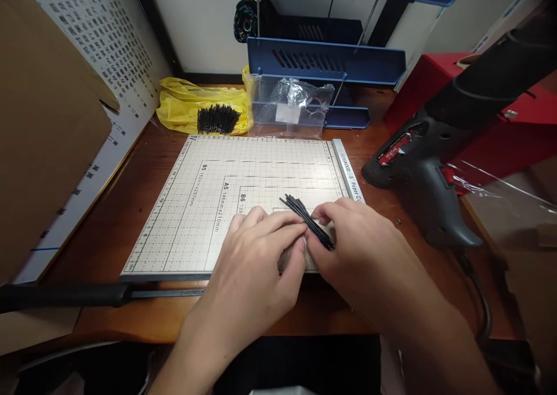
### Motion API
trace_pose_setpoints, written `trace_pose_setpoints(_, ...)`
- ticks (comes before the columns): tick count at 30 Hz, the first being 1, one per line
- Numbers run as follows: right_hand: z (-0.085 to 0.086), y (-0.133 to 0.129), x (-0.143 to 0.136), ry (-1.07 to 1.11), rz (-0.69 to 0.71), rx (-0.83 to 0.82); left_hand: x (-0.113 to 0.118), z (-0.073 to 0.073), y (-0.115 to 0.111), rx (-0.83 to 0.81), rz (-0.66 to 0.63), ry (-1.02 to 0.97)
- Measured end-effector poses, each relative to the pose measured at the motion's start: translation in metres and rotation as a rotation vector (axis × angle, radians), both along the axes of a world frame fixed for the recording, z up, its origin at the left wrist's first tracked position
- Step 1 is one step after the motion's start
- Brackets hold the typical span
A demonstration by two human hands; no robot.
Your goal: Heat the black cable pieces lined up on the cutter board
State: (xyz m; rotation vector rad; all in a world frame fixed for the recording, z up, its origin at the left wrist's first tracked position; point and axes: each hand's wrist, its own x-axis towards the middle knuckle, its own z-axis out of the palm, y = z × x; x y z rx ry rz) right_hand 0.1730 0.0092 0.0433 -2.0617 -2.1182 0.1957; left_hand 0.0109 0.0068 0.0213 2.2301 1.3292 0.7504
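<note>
A small bundle of thin black tubes [311, 224] lies slantwise between my hands, over the lower right part of a paper cutter board [261, 157]. My right hand [369, 244] pinches the bundle between thumb and fingers from the right. From the left, the fingertips of my left hand [261, 256] press together against the bundle's side. The upper ends of the tubes fan out a little. The cutter's black handle [65, 295] and blade run along the board's near edge, partly behind my left hand.
A pile of short black tubes [218, 119] rests on a yellow bag [183, 102] behind the board. Beside it lie a clear plastic bag [289, 108] and a blue rack [326, 61]. A heat gun [426, 157] stands at right before a red box [513, 99]. Cardboard [47, 116] leans at left.
</note>
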Motion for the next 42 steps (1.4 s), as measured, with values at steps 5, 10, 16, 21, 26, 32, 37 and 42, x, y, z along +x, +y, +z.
trace_pose_setpoints(5, 0.022, 0.023, -0.010, -0.212, 0.078, -0.177, -0.007, -0.007, -0.007, 0.052, 0.051, -0.062)
trace_pose_setpoints(10, 0.034, 0.040, -0.020, -0.267, 0.159, -0.169, -0.019, -0.009, -0.017, 0.106, 0.115, -0.060)
trace_pose_setpoints(16, 0.034, 0.055, -0.001, -0.025, 0.153, -0.238, -0.016, -0.003, -0.018, 0.173, 0.149, 0.038)
trace_pose_setpoints(21, 0.038, 0.054, 0.019, 0.442, 0.164, -0.378, 0.004, 0.007, -0.011, 0.123, 0.128, 0.165)
trace_pose_setpoints(26, 0.028, 0.046, 0.026, 0.878, 0.130, -0.419, 0.018, 0.019, -0.007, 0.002, 0.108, 0.036)
trace_pose_setpoints(32, 0.011, 0.049, 0.020, 1.100, 0.077, -0.335, 0.034, 0.019, -0.001, -0.022, 0.191, -0.012)
trace_pose_setpoints(37, 0.007, 0.049, 0.015, 1.184, 0.047, -0.282, 0.037, 0.017, 0.006, -0.121, 0.203, -0.103)
trace_pose_setpoints(42, 0.010, 0.052, 0.015, 1.161, 0.084, -0.189, 0.035, 0.026, 0.021, -0.182, 0.144, -0.130)
